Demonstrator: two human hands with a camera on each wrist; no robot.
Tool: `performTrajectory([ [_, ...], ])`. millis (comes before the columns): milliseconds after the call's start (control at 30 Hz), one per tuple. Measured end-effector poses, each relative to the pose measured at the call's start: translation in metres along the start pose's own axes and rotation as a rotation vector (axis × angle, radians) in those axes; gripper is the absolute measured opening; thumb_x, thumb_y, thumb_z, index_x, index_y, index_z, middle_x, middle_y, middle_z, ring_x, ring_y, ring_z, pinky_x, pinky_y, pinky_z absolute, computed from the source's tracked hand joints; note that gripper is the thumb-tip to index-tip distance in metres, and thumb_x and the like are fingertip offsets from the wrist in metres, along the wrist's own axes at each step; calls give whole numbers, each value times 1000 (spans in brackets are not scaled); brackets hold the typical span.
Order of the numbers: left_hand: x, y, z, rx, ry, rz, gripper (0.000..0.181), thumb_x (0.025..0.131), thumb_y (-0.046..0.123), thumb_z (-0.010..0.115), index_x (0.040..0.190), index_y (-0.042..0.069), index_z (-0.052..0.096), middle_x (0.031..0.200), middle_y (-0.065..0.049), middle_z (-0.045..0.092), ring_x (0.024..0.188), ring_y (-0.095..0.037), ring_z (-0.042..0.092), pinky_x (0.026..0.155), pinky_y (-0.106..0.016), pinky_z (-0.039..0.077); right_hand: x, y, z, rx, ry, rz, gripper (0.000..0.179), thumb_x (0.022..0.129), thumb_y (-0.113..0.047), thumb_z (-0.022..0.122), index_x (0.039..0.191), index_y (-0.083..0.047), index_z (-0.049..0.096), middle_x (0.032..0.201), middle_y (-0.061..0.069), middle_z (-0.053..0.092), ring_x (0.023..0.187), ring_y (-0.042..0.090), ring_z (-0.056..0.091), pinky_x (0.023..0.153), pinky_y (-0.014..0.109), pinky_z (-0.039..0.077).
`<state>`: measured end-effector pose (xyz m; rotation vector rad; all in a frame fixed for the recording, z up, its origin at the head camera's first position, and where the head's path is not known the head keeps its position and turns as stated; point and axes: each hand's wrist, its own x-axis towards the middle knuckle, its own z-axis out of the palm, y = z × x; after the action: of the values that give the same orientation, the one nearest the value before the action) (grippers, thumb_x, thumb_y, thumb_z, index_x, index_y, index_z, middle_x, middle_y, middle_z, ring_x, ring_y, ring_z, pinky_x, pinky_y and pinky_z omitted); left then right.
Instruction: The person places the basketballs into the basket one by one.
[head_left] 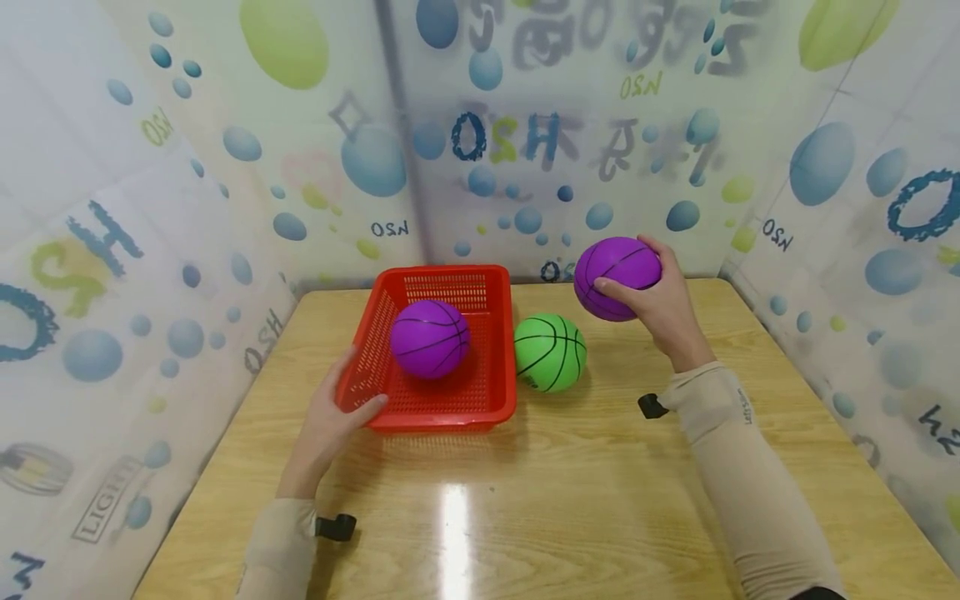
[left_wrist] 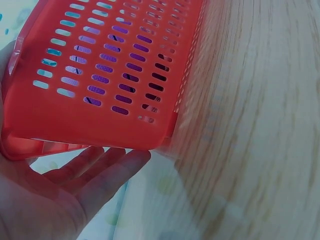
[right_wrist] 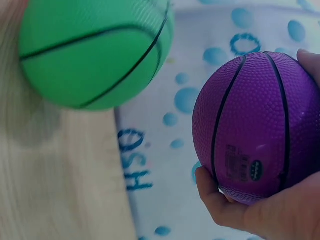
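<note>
My right hand (head_left: 663, 304) grips a small purple basketball (head_left: 611, 271), thumb on its near side and fingers around the far side. This ball is raised above the table, and a small printed label shows on it in the right wrist view. A red plastic basket (head_left: 431, 421) with slotted walls contains another purple basketball (head_left: 430, 339). With my left hand (head_left: 333, 421) I hold the basket at its front left corner, thumb over the rim and fingers along the outer side. A green basketball (head_left: 551, 352) sits on the table right beside the basket's right wall.
The wooden table (head_left: 555, 508) is enclosed at the back and both sides by white walls printed with blue and green bubbles and lettering. A black wrist mount (head_left: 336, 527) is on the left sleeve, another mount (head_left: 652, 406) on the right.
</note>
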<state>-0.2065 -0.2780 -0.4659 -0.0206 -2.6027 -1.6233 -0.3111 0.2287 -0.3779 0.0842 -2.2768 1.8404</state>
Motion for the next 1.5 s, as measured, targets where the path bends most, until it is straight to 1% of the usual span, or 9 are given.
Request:
performTrajectory([
  [133, 0, 0, 0, -11, -3, 1, 103, 98, 39, 86, 178, 40, 22, 186, -3, 20, 166, -39, 27, 131, -74, 25, -5, -16, 9, 31, -23, -32, 104, 88, -34, 97, 172, -39, 35, 175, 12, 33, 152, 40, 45, 118, 62, 52],
  [367, 1, -1, 0, -4, 2, -2, 102, 99, 39, 86, 179, 39, 22, 185, -4, 21, 165, -40, 29, 131, -74, 27, -16, -41, 30, 140, -101, -65, 97, 89, -23, 95, 167, -38, 41, 169, 8, 37, 147, 36, 49, 115, 60, 55],
  [500, 1, -3, 1, -9, 5, 11, 102, 99, 36, 86, 179, 36, 23, 185, -5, 22, 166, -40, 29, 132, -72, 24, -21, -49, 42, 142, -148, -81, 96, 88, -22, 95, 167, -39, 42, 168, 8, 39, 146, 36, 50, 113, 61, 56],
  [633, 1, -3, 1, -14, 3, 11, 101, 99, 34, 86, 179, 35, 23, 185, -6, 23, 164, -40, 31, 132, -72, 26, -25, -54, 54, 134, -206, -116, 94, 89, -22, 94, 167, -39, 43, 168, 9, 40, 146, 39, 51, 111, 63, 57],
  [767, 1, -2, 1, -6, 1, 8, 102, 99, 36, 85, 179, 37, 23, 185, -6, 23, 165, -41, 30, 131, -74, 26, -30, -56, 68, 139, -266, -130, 95, 90, -21, 93, 168, -38, 42, 169, 9, 39, 145, 42, 51, 110, 65, 58],
  [1000, 1, -2, 1, -7, 1, 14, 102, 99, 38, 86, 179, 37, 23, 185, -5, 22, 167, -40, 25, 130, -77, 23, -41, -56, 95, 93, -336, -135, 97, 88, -26, 95, 167, -41, 42, 170, 7, 38, 142, 42, 55, 106, 63, 61],
  [1167, 0, -5, 1, -5, 5, 19, 102, 98, 36, 86, 179, 36, 24, 185, -6, 24, 166, -41, 28, 131, -75, 25, -49, -54, 114, 100, -393, -130, 99, 85, -22, 98, 165, -42, 44, 167, 6, 42, 138, 42, 59, 103, 59, 63],
  [1300, 0, -6, 1, 6, 9, 18, 101, 98, 35, 86, 179, 36, 24, 184, -9, 25, 163, -42, 33, 130, -74, 27, -55, -50, 127, 90, -437, -142, 99, 84, -22, 99, 165, -43, 44, 164, 4, 46, 137, 41, 61, 101, 56, 64],
  [1500, 1, -7, 0, 12, 9, 26, 102, 98, 36, 86, 179, 34, 23, 185, -8, 24, 166, -42, 28, 130, -76, 24, -61, -45, 141, 83, -477, -167, 98, 86, -21, 98, 164, -43, 43, 163, 2, 47, 137, 39, 61, 101, 54, 65],
])
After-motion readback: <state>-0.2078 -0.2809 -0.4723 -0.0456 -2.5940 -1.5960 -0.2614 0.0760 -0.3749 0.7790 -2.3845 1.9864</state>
